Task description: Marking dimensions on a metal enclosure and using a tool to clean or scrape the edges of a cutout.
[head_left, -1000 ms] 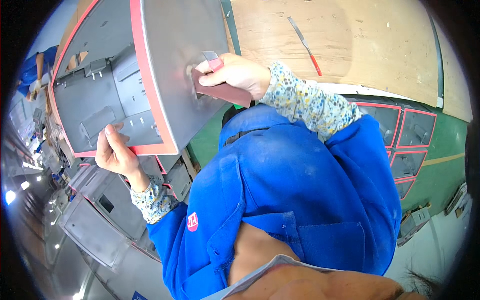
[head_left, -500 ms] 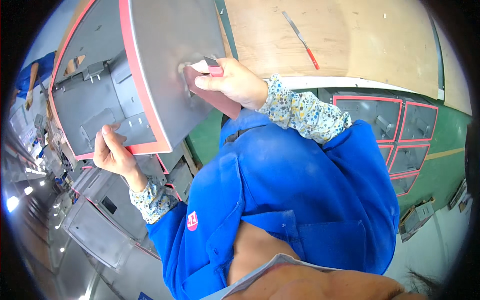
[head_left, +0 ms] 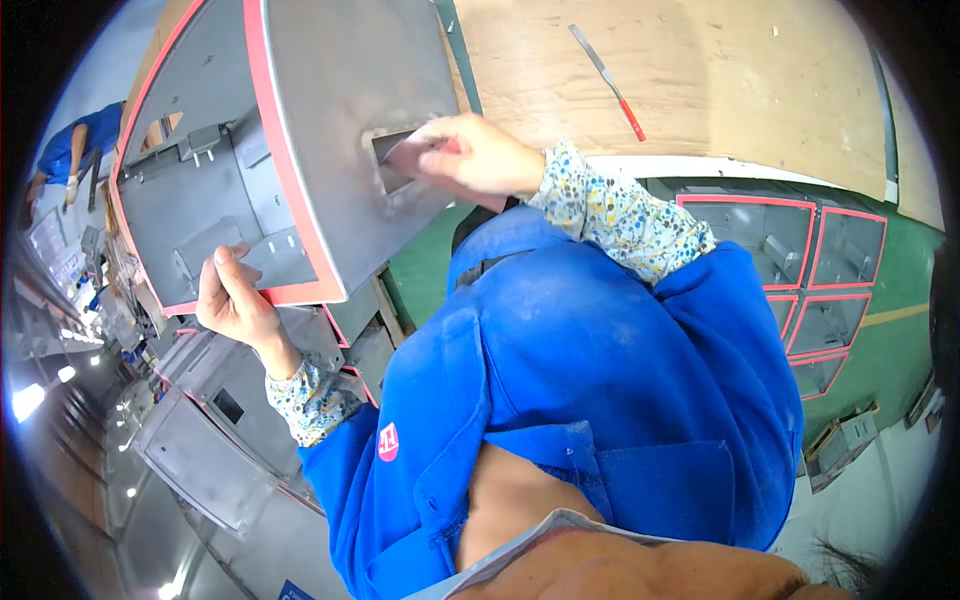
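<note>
A plywood worktop (head_left: 720, 90) and green floor (head_left: 890, 330) lie behind a grey metal box (head_left: 290, 150) with red edges, held up at chest height. The left hand (head_left: 235, 300) grips its lower rim; the right hand (head_left: 475, 155) presses a pinkish pad (head_left: 420, 155) to its slotted side. Sharp sheet edges could cut fingers if the box slips.

The sheet-metal housing (head_left: 340, 130) was matt grey steel with glossy red-painted edges. The table (head_left: 720, 80) was rough, bare plywood; the jacket (head_left: 600, 380) was coarse blue cloth.
</note>
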{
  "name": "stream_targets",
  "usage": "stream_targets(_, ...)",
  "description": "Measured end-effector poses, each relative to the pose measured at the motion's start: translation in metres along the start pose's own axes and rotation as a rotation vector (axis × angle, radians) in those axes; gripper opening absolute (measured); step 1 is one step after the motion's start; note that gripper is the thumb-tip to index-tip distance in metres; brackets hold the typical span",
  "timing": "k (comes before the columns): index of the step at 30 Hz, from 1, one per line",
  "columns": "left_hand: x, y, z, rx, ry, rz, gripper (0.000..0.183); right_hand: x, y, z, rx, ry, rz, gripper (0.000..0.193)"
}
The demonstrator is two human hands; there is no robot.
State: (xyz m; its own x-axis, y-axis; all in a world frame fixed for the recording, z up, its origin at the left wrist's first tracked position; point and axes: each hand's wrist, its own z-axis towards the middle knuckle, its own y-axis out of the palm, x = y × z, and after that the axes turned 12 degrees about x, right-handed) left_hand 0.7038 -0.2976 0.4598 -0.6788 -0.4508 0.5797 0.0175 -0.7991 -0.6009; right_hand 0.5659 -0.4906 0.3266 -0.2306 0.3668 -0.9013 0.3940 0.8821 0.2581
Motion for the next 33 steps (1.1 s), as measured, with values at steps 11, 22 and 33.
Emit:
stream_targets(11,0.0,0.0,0.0,0.005,-0.008,0.003,0.028,-0.014,-0.01,0.018,-0.355,-0.487,-0.17,0.016)
stream_targets(22,0.0,0.0,-0.001,0.0,-0.018,-0.039,0.026,-0.038,-0.006,0.025,-0.375,0.254,0.041,0.011)
stream_targets(33,0.004,0.002,-0.001,0.032,-0.016,0.033,0.031,-0.034,-0.012,0.028,-0.487,0.15,0.146,0.005)
